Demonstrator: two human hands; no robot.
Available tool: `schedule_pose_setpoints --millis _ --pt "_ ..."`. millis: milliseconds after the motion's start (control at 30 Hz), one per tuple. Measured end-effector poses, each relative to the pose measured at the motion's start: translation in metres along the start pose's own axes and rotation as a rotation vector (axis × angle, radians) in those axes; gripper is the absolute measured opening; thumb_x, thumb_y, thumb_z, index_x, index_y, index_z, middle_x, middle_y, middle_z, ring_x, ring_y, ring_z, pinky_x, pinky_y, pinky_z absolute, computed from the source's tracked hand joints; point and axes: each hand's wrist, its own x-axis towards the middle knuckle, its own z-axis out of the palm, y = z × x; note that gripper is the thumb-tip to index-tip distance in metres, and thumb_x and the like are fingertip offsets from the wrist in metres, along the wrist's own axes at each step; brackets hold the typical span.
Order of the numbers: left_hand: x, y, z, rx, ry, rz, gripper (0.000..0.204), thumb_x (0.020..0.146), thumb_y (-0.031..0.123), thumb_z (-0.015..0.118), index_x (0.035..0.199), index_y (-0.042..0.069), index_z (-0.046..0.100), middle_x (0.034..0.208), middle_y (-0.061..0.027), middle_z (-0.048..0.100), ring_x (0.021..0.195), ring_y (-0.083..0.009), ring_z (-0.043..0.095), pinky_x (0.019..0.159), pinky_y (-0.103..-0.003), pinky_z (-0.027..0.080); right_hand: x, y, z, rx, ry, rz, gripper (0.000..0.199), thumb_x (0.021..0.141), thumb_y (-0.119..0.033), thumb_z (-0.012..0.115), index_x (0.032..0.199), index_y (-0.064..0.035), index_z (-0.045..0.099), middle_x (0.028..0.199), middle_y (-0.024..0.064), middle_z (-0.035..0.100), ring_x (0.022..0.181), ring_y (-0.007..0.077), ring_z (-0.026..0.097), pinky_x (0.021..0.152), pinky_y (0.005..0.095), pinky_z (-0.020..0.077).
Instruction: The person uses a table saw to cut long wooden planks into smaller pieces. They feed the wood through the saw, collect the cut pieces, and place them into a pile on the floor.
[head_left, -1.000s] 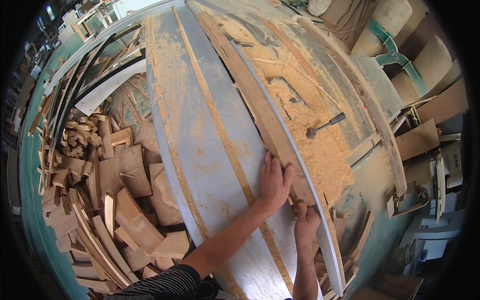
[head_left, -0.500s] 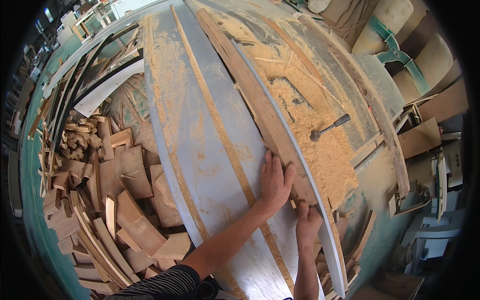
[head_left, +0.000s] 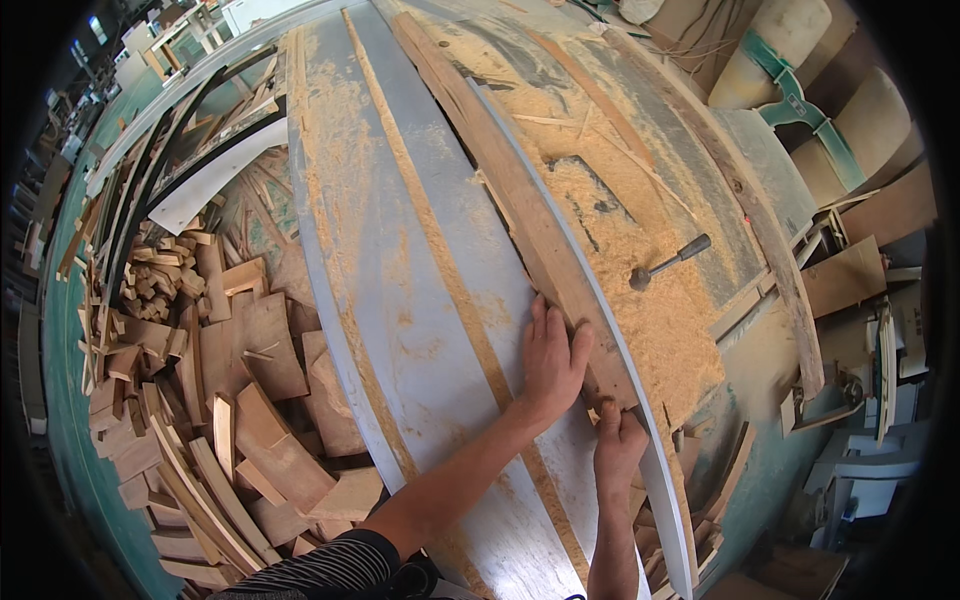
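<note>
- left hand [head_left: 553, 365] spread open along the plank [head_left: 522, 205], probably keeping it snug to the grey fence [head_left: 658, 480]
- right hand [head_left: 619, 447], grip pinching the plank's near end, likely steadying it

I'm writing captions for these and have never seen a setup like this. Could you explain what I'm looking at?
There is no robot here, just a person's two bare hands. The view comes from a wide fisheye camera on their head, looking down, so straight edges look bent.

The left hand rests against the side of a long wooden board, its thumb toward the top; the right hand is curled at the board's near end. How firmly it grips is unclear.

The board lies on a grey surface beside a raised strip. Beyond are sawdust and a lever; wood pieces are piled left.
</note>
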Motion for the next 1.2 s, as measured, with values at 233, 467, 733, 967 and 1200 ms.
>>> schedule_pose_setpoints --millis 233,467,733,967,1200 --pt "0.010 0.002 -0.007 -0.038 -0.004 -0.006 0.052 0.102 0.034 0.056 0.123 -0.012 0.045 0.142 -0.0423 0.038 0.115 -0.0561 0.048 0.100 -0.058 0.039 0.005 -0.008 0.005 0.021 -0.018 0.015 0.040 0.100 -0.026 0.064 0.082 0.0093 0.068 0.066 0.0212 0.066 0.060 0.0280 0.063 0.059 0.0423 0.0485" --pt "0.020 -0.003 -0.010 -0.010 -0.024 -0.011 0.054 0.102 0.033 0.055 0.128 -0.014 0.044 0.143 -0.0389 0.039 0.116 -0.0549 0.048 0.100 -0.057 0.040 0.011 -0.011 0.012 -0.021 -0.016 0.006 0.043 0.100 -0.027 0.064 0.078 0.0091 0.066 0.064 0.0210 0.064 0.058 0.0296 0.062 0.058 0.0429 0.0473" --pt "0.029 -0.008 -0.012 -0.003 -0.017 -0.020 0.053 0.102 0.033 0.055 0.126 -0.013 0.044 0.142 -0.0388 0.039 0.116 -0.0543 0.048 0.100 -0.056 0.039 0.016 -0.016 0.020 0.006 -0.011 -0.001 0.043 0.100 -0.027 0.064 0.077 0.0097 0.064 0.063 0.0219 0.061 0.056 0.0287 0.057 0.057 0.0446 0.0449" --pt "0.041 -0.005 -0.020 -0.025 -0.062 -0.044 0.052 0.102 0.033 0.054 0.123 -0.013 0.045 0.140 -0.0386 0.040 0.114 -0.0542 0.048 0.099 -0.057 0.040 0.022 -0.014 0.029 -0.014 0.012 -0.018 0.043 0.099 -0.027 0.065 0.078 0.0107 0.064 0.064 0.0242 0.058 0.057 0.0295 0.053 0.058 0.0457 0.0437" --pt "0.047 -0.017 -0.021 -0.038 -0.033 -0.021 0.054 0.102 0.034 0.055 0.127 -0.012 0.046 0.138 -0.0372 0.044 0.116 -0.0542 0.050 0.099 -0.056 0.041 0.027 -0.023 0.034 -0.031 -0.004 0.000 0.044 0.099 -0.025 0.066 0.076 0.0120 0.061 0.061 0.0229 0.054 0.056 0.0275 0.048 0.057 0.0464 0.0407"
